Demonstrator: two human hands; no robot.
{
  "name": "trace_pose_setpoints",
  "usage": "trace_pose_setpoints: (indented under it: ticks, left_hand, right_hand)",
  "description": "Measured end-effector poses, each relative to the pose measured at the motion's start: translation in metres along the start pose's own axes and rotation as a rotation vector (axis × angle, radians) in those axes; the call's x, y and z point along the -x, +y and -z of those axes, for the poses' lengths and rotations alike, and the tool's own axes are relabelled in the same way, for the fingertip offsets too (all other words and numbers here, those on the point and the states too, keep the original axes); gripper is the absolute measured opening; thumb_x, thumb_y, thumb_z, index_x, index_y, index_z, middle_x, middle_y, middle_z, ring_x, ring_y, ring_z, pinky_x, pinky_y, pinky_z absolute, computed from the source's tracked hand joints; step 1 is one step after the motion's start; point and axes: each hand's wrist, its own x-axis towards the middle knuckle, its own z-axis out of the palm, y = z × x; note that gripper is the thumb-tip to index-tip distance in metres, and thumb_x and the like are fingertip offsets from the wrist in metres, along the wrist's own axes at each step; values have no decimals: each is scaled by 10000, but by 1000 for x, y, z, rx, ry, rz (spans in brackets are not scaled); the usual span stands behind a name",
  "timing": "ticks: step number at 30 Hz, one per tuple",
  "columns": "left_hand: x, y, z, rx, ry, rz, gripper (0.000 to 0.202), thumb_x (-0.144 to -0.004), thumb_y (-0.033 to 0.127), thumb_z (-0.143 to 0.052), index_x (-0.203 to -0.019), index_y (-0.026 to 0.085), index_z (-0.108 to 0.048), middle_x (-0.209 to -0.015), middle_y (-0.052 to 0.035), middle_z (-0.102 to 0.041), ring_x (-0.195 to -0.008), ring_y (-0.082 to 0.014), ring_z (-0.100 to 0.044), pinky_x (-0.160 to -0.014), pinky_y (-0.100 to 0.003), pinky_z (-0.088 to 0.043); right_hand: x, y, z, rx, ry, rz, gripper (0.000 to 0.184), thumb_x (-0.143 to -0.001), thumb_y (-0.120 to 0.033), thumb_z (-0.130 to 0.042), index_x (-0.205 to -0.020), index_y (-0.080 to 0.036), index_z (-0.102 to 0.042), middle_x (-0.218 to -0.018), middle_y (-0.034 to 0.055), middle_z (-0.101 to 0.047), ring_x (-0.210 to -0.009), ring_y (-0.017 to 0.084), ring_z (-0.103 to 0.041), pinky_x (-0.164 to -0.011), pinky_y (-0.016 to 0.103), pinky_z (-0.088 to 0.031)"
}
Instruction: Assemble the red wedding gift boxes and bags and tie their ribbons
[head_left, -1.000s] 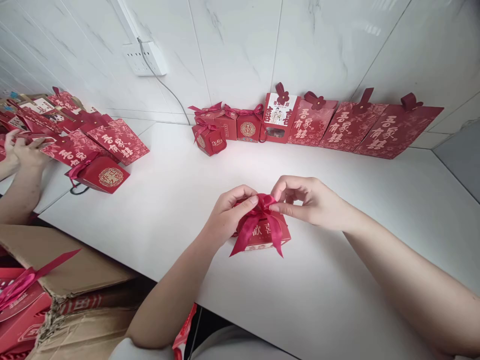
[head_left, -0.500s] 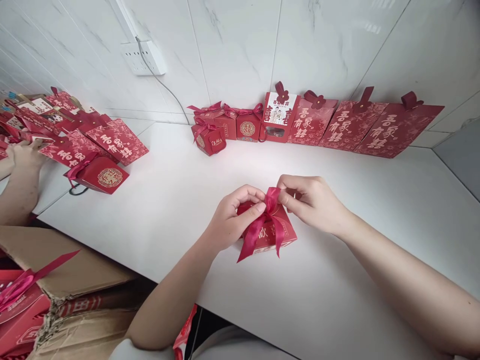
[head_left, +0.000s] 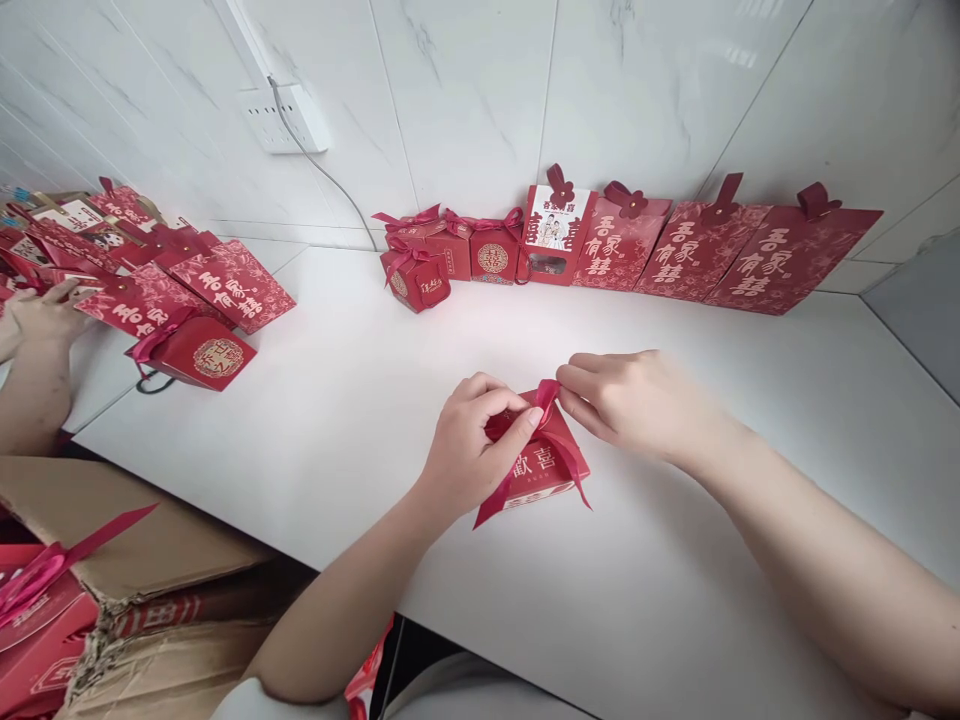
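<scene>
A small red gift box point(head_left: 538, 478) with pale lettering rests on the white table in front of me. Around its top runs a crimson satin ribbon point(head_left: 546, 397) tied in a bow, its two tails draped over the near face. My left hand point(head_left: 472, 440) is closed at the box's left side, thumb and fingers pinching the ribbon by the knot. With its fingertips my right hand point(head_left: 619, 405) pinches the bow's loop at the upper right. Parts of the box top and the knot are hidden behind my left fingers.
Along the tiled wall stand small ribboned boxes point(head_left: 491, 255) and several flat red gift bags point(head_left: 697, 250). More red bags and a ribboned box point(head_left: 206, 355) sit at the left, beside another person's hand point(head_left: 49, 315). An open cardboard carton point(head_left: 127, 530) holds red boxes at lower left.
My right hand has shifted slightly right, drawing the loop narrower. The right ribbon tail has swung to the right. My left hand stays by the knot.
</scene>
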Motion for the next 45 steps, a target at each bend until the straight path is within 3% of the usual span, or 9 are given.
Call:
trace_pose_setpoints:
  ticks: [3,8,13,18,24,29,35,41,45]
  left_hand:
    - [-1,1,2,-11,-8,-8,159,-893,337,-618,-805,214,-667,-899,-11,-590,-847,-137,-595,-839,-317,-476]
    - [-1,2,5,-44,-40,-42,77,-865,293,-650,-845,224,-678,-908,-11,-619,-898,-154,-605,-885,-337,-474]
    - [-1,3,5,-82,-47,-91,91,-820,295,-705,-861,226,-663,-918,-3,-642,-914,-157,-591,-889,-341,-473]
    - [-2,3,6,-106,-77,-94,146,-791,288,-728,-894,228,-644,-923,11,-649,-924,-156,-582,-886,-340,-470]
    - [-2,2,7,-107,-78,-111,173,-779,316,-734,-856,219,-614,-882,4,-639,-865,-160,-571,-851,-343,-471]
    - [-2,3,6,-134,-98,-117,135,-801,338,-720,-832,230,-644,-900,6,-638,-906,-157,-564,-899,-340,-453]
    - [-7,4,34,-90,-26,-56,207,-894,385,-595,-806,200,-558,-819,14,-603,-785,-122,-540,-750,-279,-436]
    - [-15,-6,74,-167,-338,64,296,-863,496,-613,-815,205,-594,-784,13,-591,-747,-128,-506,-688,-270,-398]
    - [-17,-7,74,-144,-426,51,300,-849,481,-627,-767,195,-586,-759,9,-593,-712,-122,-509,-681,-265,-415]
  right_hand:
    - [4,5,13,57,-141,31,300,-952,-280,-375,-678,-193,-460,-611,-13,-477,-467,115,-220,-496,279,-175]
    - [10,19,37,-208,-366,-24,178,-924,-395,-516,-970,-247,-605,-736,-9,-625,-549,141,-498,-545,269,-308]
    - [7,26,34,-380,-278,-161,366,-1000,-496,-394,-894,-231,-623,-716,12,-631,-599,165,-547,-578,285,-362]
    - [1,22,25,-570,-263,-57,305,-950,-513,-522,-931,-234,-644,-839,16,-677,-738,169,-599,-632,270,-413]
    - [0,20,17,-559,-178,11,319,-997,-417,-459,-834,-211,-640,-666,-5,-589,-559,125,-451,-551,263,-341]
    - [0,21,13,-585,-157,-103,345,-984,-464,-481,-803,-214,-634,-632,-17,-557,-520,115,-381,-517,268,-304]
    - [0,29,14,-712,-293,-336,478,-978,-592,-402,-814,-207,-633,-773,22,-646,-702,160,-575,-650,288,-432]
    - [-1,36,19,-885,-590,-250,479,-911,-646,-476,-852,-208,-660,-839,30,-643,-762,177,-578,-648,285,-440]
    - [-2,35,16,-883,-571,-105,361,-881,-575,-584,-853,-219,-636,-791,-6,-603,-704,147,-505,-618,263,-379]
